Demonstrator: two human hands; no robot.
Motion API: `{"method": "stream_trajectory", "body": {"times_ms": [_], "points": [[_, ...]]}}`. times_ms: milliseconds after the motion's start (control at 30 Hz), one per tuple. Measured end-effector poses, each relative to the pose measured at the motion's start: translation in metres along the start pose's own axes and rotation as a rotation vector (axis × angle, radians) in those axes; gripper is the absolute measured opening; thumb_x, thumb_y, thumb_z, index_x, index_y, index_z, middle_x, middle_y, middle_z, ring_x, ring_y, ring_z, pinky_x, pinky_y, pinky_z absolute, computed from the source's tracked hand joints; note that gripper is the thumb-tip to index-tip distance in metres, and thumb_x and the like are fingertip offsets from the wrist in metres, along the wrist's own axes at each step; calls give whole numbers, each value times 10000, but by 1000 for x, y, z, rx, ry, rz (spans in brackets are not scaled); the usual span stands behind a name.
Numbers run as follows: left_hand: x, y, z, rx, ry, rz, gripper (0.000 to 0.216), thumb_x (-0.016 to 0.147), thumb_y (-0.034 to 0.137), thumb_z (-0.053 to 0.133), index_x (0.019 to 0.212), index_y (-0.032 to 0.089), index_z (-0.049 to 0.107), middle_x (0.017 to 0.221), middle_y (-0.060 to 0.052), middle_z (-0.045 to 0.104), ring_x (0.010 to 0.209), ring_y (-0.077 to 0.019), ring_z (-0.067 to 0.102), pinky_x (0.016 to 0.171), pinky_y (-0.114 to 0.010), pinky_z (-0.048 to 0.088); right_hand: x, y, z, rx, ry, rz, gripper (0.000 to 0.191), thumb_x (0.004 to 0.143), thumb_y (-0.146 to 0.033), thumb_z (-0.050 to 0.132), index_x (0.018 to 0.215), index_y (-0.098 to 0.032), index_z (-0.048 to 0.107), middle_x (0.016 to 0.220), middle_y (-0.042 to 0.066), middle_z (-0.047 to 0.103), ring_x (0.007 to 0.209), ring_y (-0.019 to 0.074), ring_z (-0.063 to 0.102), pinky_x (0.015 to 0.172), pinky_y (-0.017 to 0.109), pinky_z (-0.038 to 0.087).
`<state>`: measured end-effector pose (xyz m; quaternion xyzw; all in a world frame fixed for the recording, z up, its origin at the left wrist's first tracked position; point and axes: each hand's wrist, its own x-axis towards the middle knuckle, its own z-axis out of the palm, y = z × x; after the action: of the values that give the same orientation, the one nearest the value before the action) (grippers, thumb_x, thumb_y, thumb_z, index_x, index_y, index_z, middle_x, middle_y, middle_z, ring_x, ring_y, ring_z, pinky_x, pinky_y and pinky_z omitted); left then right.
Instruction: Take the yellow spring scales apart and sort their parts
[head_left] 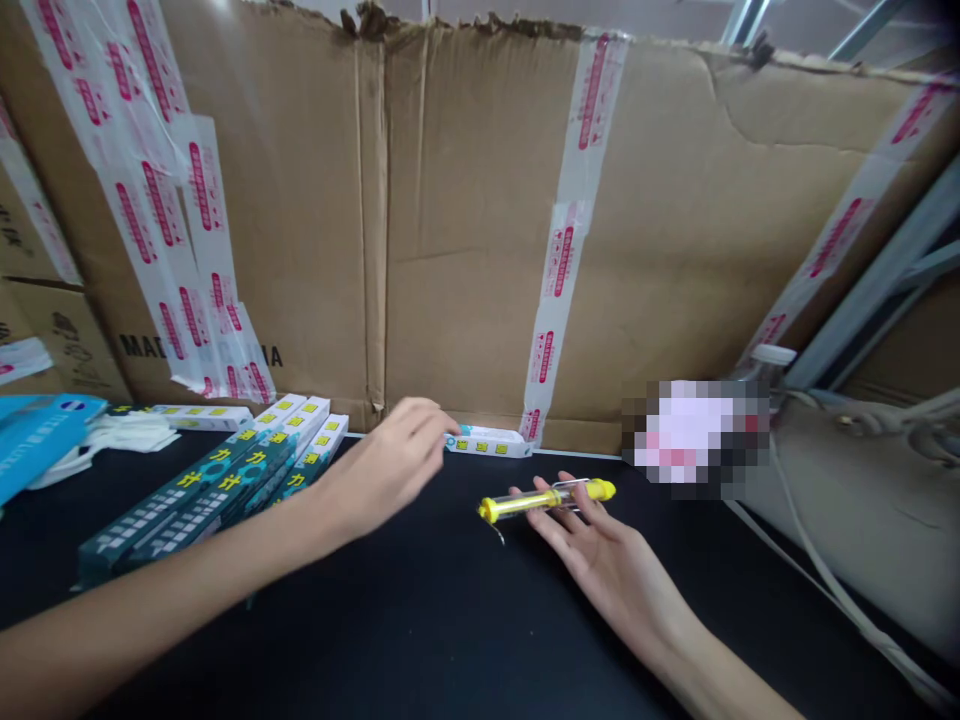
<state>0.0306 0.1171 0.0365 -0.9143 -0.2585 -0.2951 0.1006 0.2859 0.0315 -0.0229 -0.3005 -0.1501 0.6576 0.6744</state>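
Observation:
My right hand (611,555) holds a yellow spring scale (529,502) with a clear tube. It lies across the fingers of the upturned palm, the thumb resting over it. A small metal hook hangs from the scale's left end. My left hand (397,455) is raised above the black table, its fingers bent and drawn together. Whatever may be between those fingers is hidden. Just beyond its fingertips lies a white narrow box (489,441) with yellow label squares; whether they touch I cannot tell. Several dark green and white boxes (217,480) with yellow lettering lie beside my left forearm.
A tall cardboard wall (472,220) with strips of printed tape closes off the back. At left are a blue packet (45,435), white cloth-like material (112,440) and another narrow box (206,417). At right stand a blurred-out object (690,435), white cables (810,560) and a metal frame (862,290).

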Motion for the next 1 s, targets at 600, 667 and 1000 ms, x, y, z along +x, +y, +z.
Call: {"method": "stream_trajectory", "body": {"times_ms": [600,667,1000], "points": [[-41,6,22,382,-424,-472,320,994,190,516,1307,154,570,1067,-106,689,986,-267,666,793,-408,555,-30,-20,32,-19,-122,106,552,710,-204,918,1154,-255,595,1117,95,684,1161,453,673,938,568,601],[-62,14,17,372,-392,-443,384,983,120,445,1348,175,549,1109,-116,691,1041,-276,656,793,-380,537,-30,-24,33,-62,-85,47,609,691,-135,915,1203,-249,605,1099,67,720,1077,381,735,895,486,646],[-161,18,11,242,31,-248,394,1000,350,455,1387,322,523,1174,-39,704,1044,-251,693,893,-340,571,-21,-28,19,-92,-131,10,389,812,-259,850,1105,-197,601,1214,154,690,1178,394,678,988,447,604]]}}
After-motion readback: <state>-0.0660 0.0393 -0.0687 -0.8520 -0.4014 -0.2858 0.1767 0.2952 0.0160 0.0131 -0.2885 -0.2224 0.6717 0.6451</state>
